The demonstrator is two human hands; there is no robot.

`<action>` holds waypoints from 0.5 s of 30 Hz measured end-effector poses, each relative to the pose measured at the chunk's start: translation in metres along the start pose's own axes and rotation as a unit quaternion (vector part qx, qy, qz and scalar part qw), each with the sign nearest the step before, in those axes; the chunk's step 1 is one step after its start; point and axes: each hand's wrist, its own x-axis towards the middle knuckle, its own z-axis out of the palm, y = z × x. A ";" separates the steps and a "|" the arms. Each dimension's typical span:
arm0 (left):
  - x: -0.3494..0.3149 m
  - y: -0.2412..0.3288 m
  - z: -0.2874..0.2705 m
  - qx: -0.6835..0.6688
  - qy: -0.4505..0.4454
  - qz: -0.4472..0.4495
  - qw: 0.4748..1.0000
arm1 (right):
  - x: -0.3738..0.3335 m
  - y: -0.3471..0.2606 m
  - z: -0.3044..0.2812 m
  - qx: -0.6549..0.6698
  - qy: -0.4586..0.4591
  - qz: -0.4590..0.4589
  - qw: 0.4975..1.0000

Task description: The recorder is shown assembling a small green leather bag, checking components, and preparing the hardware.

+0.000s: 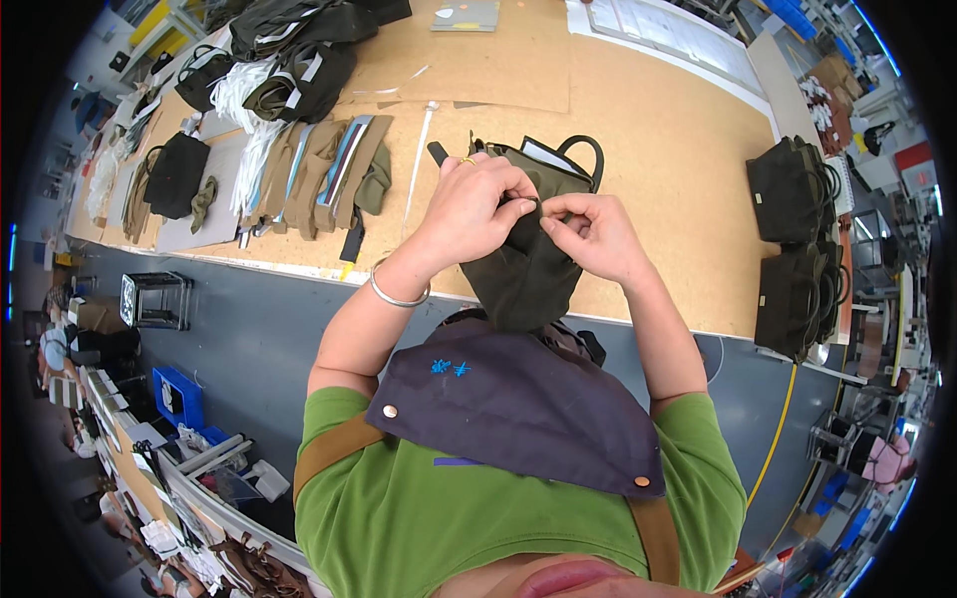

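Observation:
A dark olive fabric bag (525, 281) sits at the near edge of the table, its lower part hanging toward my apron. Its black loop handle (592, 151) stands up on the far side, and something white shows at its opening. My left hand (480, 204), with a ring and a silver bangle, pinches at the upper part of the bag. Close beside it, my right hand (598, 237) pinches at the same spot with thumb and forefinger. Both sets of fingertips nearly meet; the exact part between them is too small to make out.
Folded brown and striped fabric pieces (324, 174) lie to the left. Behind them are black bags (299, 85) and white strips (244, 95). Finished-looking dark bags (790, 194) stand in rows along the right edge. A metal-framed stool (157, 299) is on the floor at left.

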 end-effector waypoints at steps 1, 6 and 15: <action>-0.001 -0.002 0.002 -0.002 0.005 0.004 1.000 | -0.001 -0.002 0.000 -0.006 0.000 0.009 1.000; -0.004 0.000 0.003 0.007 -0.006 0.001 1.000 | -0.005 -0.005 0.002 -0.017 0.002 0.043 0.999; -0.004 0.002 0.004 -0.006 -0.022 0.012 1.000 | -0.011 0.004 0.008 0.000 0.003 0.019 1.000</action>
